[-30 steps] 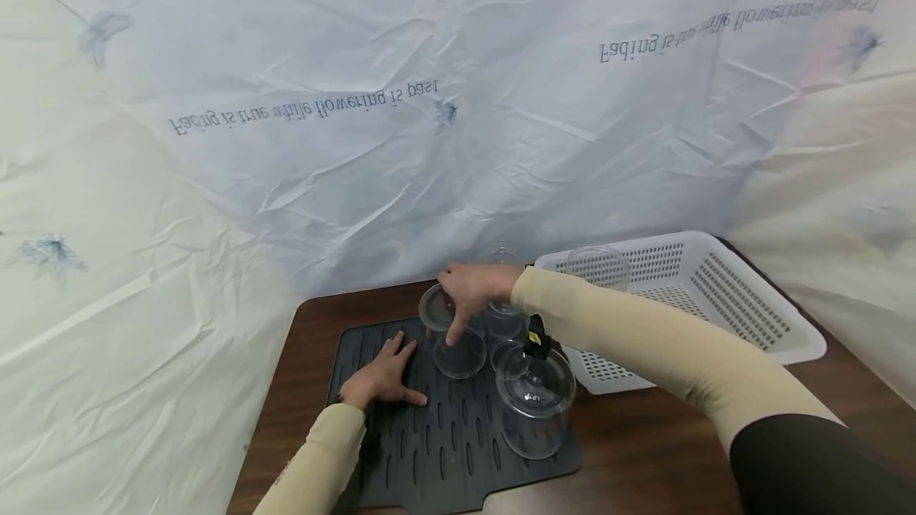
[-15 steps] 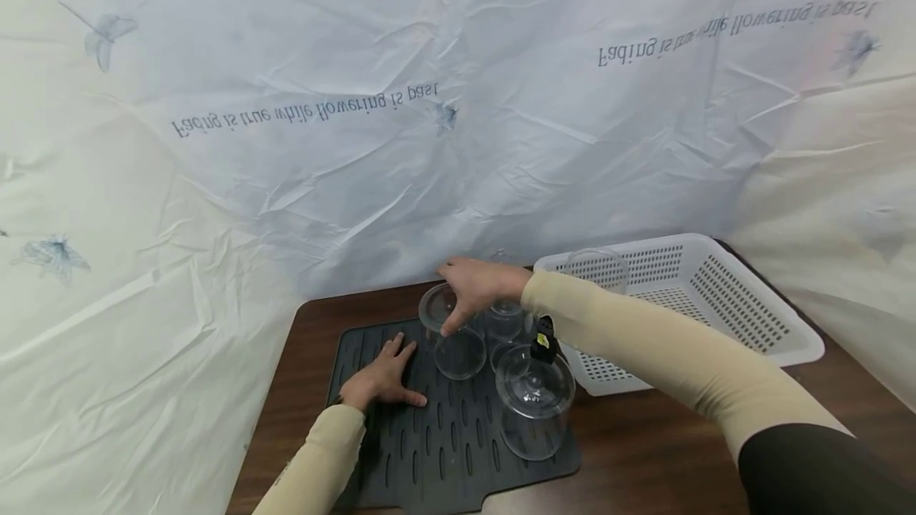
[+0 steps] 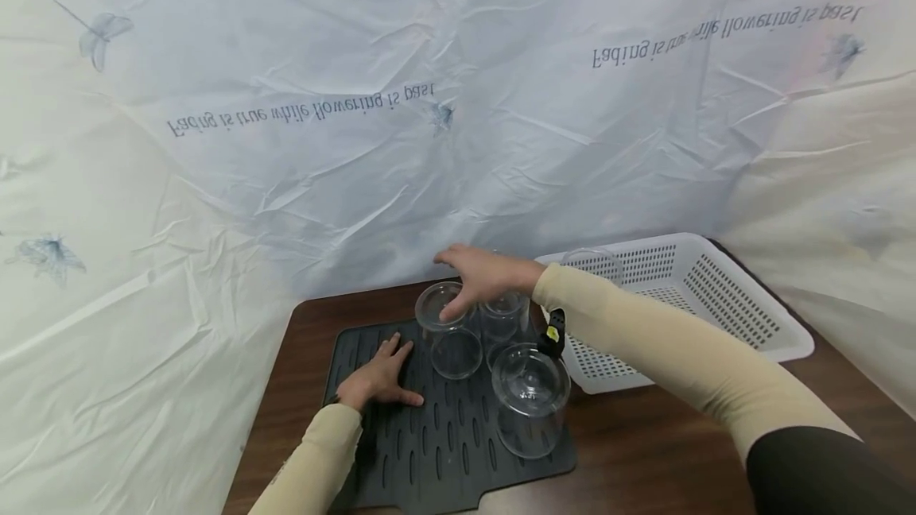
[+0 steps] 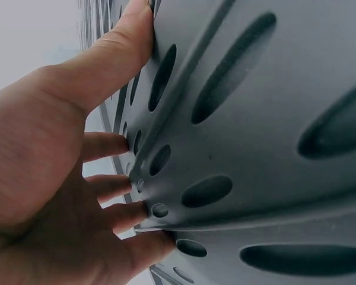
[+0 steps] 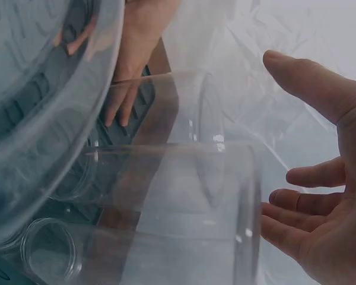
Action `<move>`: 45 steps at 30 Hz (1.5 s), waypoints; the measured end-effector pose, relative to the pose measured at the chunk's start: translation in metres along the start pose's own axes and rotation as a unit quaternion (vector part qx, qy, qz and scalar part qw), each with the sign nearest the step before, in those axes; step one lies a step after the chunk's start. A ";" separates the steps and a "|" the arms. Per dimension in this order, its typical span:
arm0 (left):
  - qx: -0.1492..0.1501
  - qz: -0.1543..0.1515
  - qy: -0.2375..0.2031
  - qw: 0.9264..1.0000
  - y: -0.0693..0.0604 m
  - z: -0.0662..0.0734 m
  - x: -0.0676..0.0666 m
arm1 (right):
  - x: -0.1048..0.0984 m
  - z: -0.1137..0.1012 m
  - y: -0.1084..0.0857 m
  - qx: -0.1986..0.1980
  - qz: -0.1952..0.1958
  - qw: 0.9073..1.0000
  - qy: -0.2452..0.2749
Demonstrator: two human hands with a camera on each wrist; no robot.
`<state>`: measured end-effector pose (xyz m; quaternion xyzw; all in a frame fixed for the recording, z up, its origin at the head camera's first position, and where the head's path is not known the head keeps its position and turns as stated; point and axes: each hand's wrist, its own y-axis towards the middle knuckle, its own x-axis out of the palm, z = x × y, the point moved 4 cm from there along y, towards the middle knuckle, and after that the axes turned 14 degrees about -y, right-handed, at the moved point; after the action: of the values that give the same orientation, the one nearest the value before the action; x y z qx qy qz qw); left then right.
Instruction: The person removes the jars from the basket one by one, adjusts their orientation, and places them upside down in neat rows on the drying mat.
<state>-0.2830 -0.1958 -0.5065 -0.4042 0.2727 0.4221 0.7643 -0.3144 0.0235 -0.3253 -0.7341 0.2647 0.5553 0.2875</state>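
My left hand (image 3: 378,381) lies with spread fingers on a dark grey ridged drying mat (image 3: 422,463); the left wrist view shows its fingertips (image 4: 151,246) touching the slotted surface. Above the back left clear jar (image 3: 456,354) hovers my right hand (image 3: 490,275), thumb and fingers apart. A gap separates this hand (image 5: 332,225) from the jars in the right wrist view. Another clear jar (image 3: 503,326) stands beside the back left one, partly behind the right hand. A larger clear jar (image 3: 529,420) occupies the mat's front right, below the right forearm.
A white perforated basket (image 3: 790,344) sits at the right, with a clear container (image 3: 592,257) at its left end, partly hidden by the sleeve. Beneath everything is a brown wooden table (image 3: 644,459). A printed white sheet (image 3: 358,181) hangs close behind the table.
My right hand has come off the back left jar, lifting slightly and shifting right. That jar stays where it stood. The left hand keeps its place on the mat.
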 end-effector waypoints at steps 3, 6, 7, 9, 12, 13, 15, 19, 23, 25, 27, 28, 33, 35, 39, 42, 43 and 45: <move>0.001 0.000 0.003 1.000 0.001 0.001 0.000 | -0.006 0.005 -0.007 -0.003 0.023 1.000 0.020; 0.001 -0.001 0.006 1.000 0.001 0.001 0.001 | -0.009 0.011 -0.014 -0.010 0.051 0.998 0.039; 0.001 -0.002 0.007 1.000 0.001 0.002 0.001 | -0.010 0.013 -0.017 -0.012 0.059 0.997 0.045; 0.003 -0.002 0.011 1.000 0.001 0.002 0.001 | -0.013 0.017 -0.023 -0.013 0.072 0.995 0.064; 0.007 0.001 0.016 1.000 0.000 0.003 0.000 | -0.017 0.025 -0.032 -0.008 0.092 0.992 0.090; 0.010 0.002 0.017 1.000 0.000 0.003 0.000 | -0.019 0.028 -0.035 -0.005 0.099 0.990 0.098; 0.014 0.004 0.018 1.000 0.000 0.004 -0.001 | -0.022 0.034 -0.040 0.001 0.115 0.987 0.111; 0.016 0.008 0.018 1.000 -0.001 0.004 0.000 | -0.026 0.046 -0.048 0.018 0.139 0.982 0.123; 0.013 0.010 0.014 1.000 -0.001 0.003 0.001 | -0.026 0.057 -0.058 0.040 0.157 0.979 0.125; 0.012 0.009 0.012 1.000 -0.001 0.003 0.002 | -0.026 0.063 -0.065 0.058 0.169 0.976 0.126; 0.012 0.009 0.010 1.000 -0.001 0.002 0.003 | -0.026 0.069 -0.074 0.076 0.185 0.972 0.124; 0.012 0.010 0.010 1.000 -0.001 0.002 0.003 | -0.025 0.072 -0.078 0.084 0.194 0.969 0.125; 0.012 0.016 0.012 1.000 -0.001 0.001 0.002 | -0.025 0.091 -0.097 0.119 0.242 0.952 0.145; 0.011 0.015 0.011 1.000 -0.001 0.000 0.002 | -0.024 0.100 -0.104 0.130 0.257 0.946 0.149; 0.011 0.013 0.009 1.000 -0.002 0.000 0.002 | -0.018 0.116 -0.114 0.147 0.272 0.940 0.147; 0.012 0.014 0.007 1.000 -0.002 0.000 0.001 | -0.014 0.126 -0.121 0.159 0.273 0.938 0.143; 0.012 0.014 0.007 1.000 -0.002 0.000 0.001 | -0.012 0.129 -0.123 0.164 0.273 0.937 0.141; 0.012 0.014 0.007 1.000 -0.002 -0.001 0.002 | -0.009 0.135 -0.128 0.178 0.272 0.935 0.139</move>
<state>-0.2803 -0.1964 -0.5071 -0.3938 0.2894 0.4266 0.7611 -0.3158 0.2098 -0.3297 -0.6405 0.5860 0.4490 0.2114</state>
